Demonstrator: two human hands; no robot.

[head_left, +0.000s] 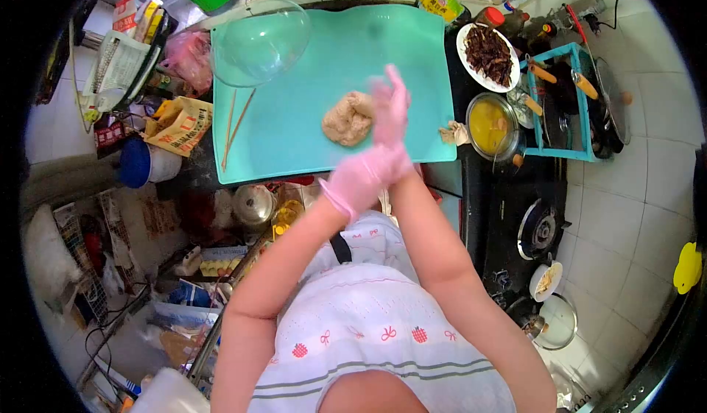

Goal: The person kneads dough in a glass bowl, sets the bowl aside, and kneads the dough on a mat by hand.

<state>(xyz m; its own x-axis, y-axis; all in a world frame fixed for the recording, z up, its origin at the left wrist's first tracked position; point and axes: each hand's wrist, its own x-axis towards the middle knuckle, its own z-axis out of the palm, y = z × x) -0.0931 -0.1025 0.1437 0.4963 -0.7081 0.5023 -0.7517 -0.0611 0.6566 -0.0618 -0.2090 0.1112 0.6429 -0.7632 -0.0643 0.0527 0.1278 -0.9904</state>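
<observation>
Both hands wear pink gloves and are raised over the front of a turquoise mat. My left hand [365, 177] is closed around the wrist of the other glove, its fingers wrapped over the cuff. Upward from there points my right hand [390, 107], blurred by motion, so its fingers are hard to make out. A lump of brownish dough [347, 119] lies on the mat [294, 133] just left of the blurred glove. Two chopsticks [238, 129] rest at the mat's left side, below a clear glass bowl [261, 43].
At right are a white plate of dark food [488, 57], a metal bowl of yellow liquid [493, 124], a turquoise rack [560, 104] and a gas burner [540, 228]. Bags and a paper packet [179, 125] crowd the left. Bottles line the back edge.
</observation>
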